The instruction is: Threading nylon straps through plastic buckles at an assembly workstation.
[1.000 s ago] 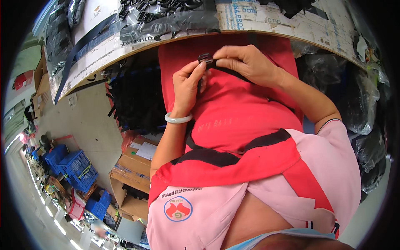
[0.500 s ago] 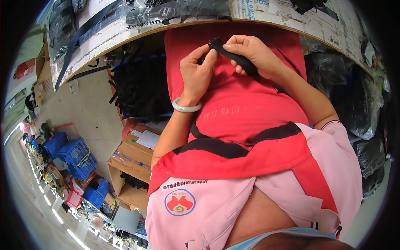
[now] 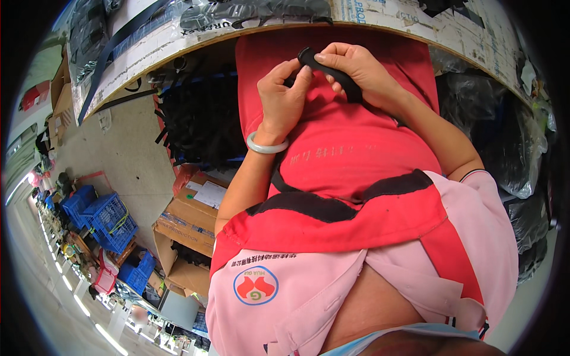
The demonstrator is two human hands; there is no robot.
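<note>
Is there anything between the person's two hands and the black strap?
Nothing visible. Both the left hand and the right hand already pinch the black strap directly with bare fingers.

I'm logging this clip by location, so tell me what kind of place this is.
Probably a factory or workshop floor: a worktable piled with bagged black parts, cardboard boxes beside it, and stacked blue crates along the aisle.

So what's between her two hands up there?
In the head view, a black strap bridges the left hand and right hand; both pinch it, over a red apron.
</note>
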